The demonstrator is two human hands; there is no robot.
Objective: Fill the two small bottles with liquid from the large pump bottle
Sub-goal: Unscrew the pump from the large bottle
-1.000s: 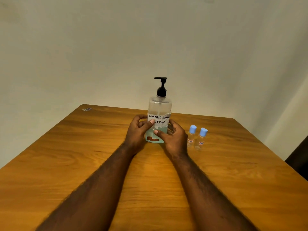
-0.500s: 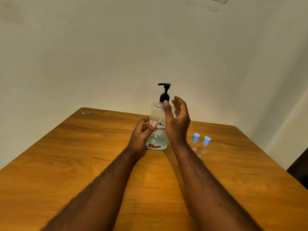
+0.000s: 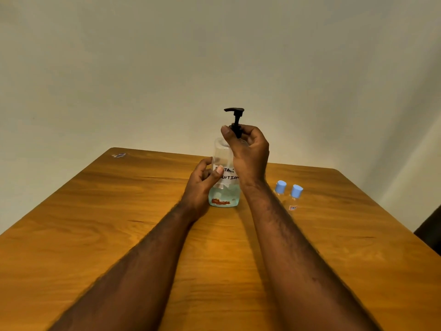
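The large clear pump bottle (image 3: 224, 194) stands upright mid-table, with a white handwritten label, a little bluish liquid at the bottom and a black pump head (image 3: 235, 111). My left hand (image 3: 202, 185) grips its body from the left, thumb on the label. My right hand (image 3: 248, 151) is raised at the neck, its fingers and thumb pinching the black collar under the pump. Two small clear bottles (image 3: 279, 190) (image 3: 295, 198) with light blue caps stand side by side to the right, partly behind my right forearm.
The wooden table (image 3: 119, 223) runs to a plain wall behind. A small scrap (image 3: 118, 155) lies at the far left corner. A dark object (image 3: 429, 225) shows beyond the table's right edge.
My right hand has left the lower body of the pump bottle, risen and closed round the black collar. My left hand keeps its hold on the bottle.
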